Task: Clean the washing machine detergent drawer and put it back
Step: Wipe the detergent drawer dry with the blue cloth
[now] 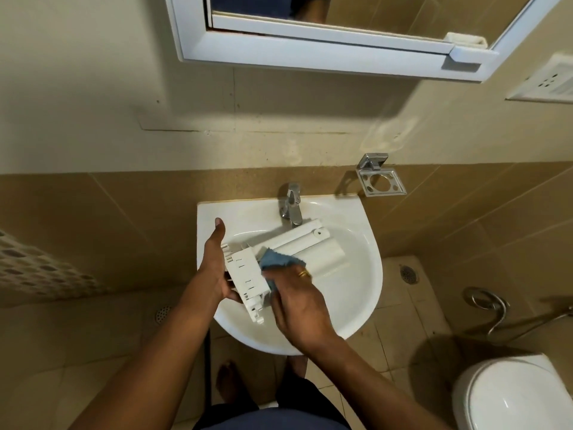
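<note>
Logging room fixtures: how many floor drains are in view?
2. Left drain lies left of the sink; right drain lies right of it. The sink may hide more.

The detergent drawer [299,248] is smooth white plastic. The blue cloth [277,264] looks soft and fuzzy. The sink [356,274] is shiny white. The tap [290,204] is shiny metal.

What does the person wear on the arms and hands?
Both forearms are bare, with no sleeve or watch showing. The right hand wears a thin gold-coloured ring on one finger. The left hand shows nothing worn.
</note>
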Demonstrator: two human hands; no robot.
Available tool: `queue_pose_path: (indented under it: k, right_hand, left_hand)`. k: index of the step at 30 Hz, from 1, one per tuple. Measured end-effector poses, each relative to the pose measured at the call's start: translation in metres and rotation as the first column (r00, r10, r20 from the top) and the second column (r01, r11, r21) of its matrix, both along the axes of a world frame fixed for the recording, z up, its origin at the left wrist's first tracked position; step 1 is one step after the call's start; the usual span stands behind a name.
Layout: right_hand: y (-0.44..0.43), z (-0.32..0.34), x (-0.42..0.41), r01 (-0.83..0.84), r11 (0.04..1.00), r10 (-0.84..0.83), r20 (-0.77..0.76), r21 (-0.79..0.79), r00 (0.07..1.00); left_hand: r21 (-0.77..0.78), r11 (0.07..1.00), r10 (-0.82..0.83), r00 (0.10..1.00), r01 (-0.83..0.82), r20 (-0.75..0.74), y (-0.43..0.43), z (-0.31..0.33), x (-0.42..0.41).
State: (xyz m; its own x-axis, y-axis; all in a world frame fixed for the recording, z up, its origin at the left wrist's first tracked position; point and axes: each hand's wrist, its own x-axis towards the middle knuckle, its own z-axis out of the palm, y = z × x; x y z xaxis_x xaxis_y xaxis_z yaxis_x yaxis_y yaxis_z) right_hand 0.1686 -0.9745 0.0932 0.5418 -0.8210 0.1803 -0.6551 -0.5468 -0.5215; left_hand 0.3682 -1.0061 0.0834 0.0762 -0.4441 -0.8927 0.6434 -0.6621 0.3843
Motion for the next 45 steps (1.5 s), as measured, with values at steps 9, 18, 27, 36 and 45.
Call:
queue_pose_path:
  k: [9,18,27,36,45]
  right_hand:
    - [-0.054,-0.02,-0.1,0.522,0.818,-0.57,0.225,0.242,0.79]
    - [-0.068,-0.01,-0.099,0.036,-0.012,-0.927,-0.024,0.999,0.375]
    - [-0.09,-0.004,-0.118,-0.083,0.079,-0.807,0.112,0.993,0.58]
    - [-0.085,-0.015,-0.116,-0.277,0.291,-0.755,0.398,0.916,0.522]
    - [-0.106,0.002,-0.091,-0.263,0.454,-0.72,0.524,0.851,0.454]
  left_hand:
    - [-0.127,0.992,-0.01,0.999,0.005,-0.038,0.016,-0.018,0.02]
    - [-0.446,0.895,0.04,0.998,-0.014,0.051,0.029,0.005,-0.001]
    - [-0.744,0.663,-0.277,0.95,0.082,-0.142,0.047,0.001,0.015]
    - [-0.37,0.923,0.038,0.98,-0.109,-0.196,0.034,-0.001,0.008]
    - [-0.284,0.958,-0.06,0.995,0.034,-0.081,0.036,-0.004,-0.03]
